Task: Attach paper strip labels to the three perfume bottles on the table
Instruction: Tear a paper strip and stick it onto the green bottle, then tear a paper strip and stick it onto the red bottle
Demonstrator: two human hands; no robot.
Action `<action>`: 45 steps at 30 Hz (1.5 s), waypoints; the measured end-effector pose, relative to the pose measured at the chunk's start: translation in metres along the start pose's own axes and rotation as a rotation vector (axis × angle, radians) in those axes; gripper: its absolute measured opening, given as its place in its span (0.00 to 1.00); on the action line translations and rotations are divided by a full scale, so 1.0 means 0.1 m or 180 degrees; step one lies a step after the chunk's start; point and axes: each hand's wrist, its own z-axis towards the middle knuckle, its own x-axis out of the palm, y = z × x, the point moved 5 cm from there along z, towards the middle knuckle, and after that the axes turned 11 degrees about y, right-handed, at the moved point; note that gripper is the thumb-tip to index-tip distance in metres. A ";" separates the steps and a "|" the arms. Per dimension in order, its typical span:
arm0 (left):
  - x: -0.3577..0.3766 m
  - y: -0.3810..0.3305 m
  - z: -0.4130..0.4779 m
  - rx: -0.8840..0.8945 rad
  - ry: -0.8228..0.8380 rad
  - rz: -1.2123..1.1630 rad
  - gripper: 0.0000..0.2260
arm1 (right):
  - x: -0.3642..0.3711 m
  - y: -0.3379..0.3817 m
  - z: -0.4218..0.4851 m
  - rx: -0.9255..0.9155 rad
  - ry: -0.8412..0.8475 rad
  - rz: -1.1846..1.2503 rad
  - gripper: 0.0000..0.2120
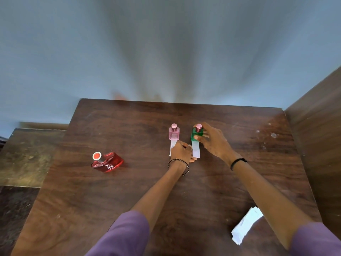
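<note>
Purple fabric sleeve (125,235); right hand (214,143) grips square green glass bottle (196,134).

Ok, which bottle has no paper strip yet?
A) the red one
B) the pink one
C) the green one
A: the red bottle sits apart on the left with no paper by it, while the pink bottle and the green bottle each have a white paper strip at their base.

Pale blue-grey wall (166,43) rose at the back; a dark wooden panel (317,117) stood at right; a lower, worn wooden surface (27,156) with greenish patches lay at left.
</note>
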 end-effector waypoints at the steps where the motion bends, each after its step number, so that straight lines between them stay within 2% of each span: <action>1: -0.01 0.00 -0.01 0.0016 0.0033 0.0073 0.02 | 0.00 0.00 0.00 0.0013 0.0001 0.0011 0.17; 14: -0.01 0.02 -0.19 0.0227 0.0168 0.0550 0.04 | 0.01 -0.05 -0.06 0.0233 0.0038 0.0013 0.23; 27: -0.07 0.16 -0.43 0.0238 0.0085 0.0512 0.03 | 0.15 -0.14 -0.42 0.0708 -0.0222 0.0157 0.26; 38: -0.29 0.50 -0.91 0.0246 -0.0027 0.0522 0.04 | 0.65 -0.04 -0.98 0.0741 -0.0276 0.0320 0.22; 45: -0.03 0.77 -1.35 0.0449 0.0523 0.1078 0.03 | 0.91 -0.13 -1.65 0.0496 -0.0295 0.0279 0.11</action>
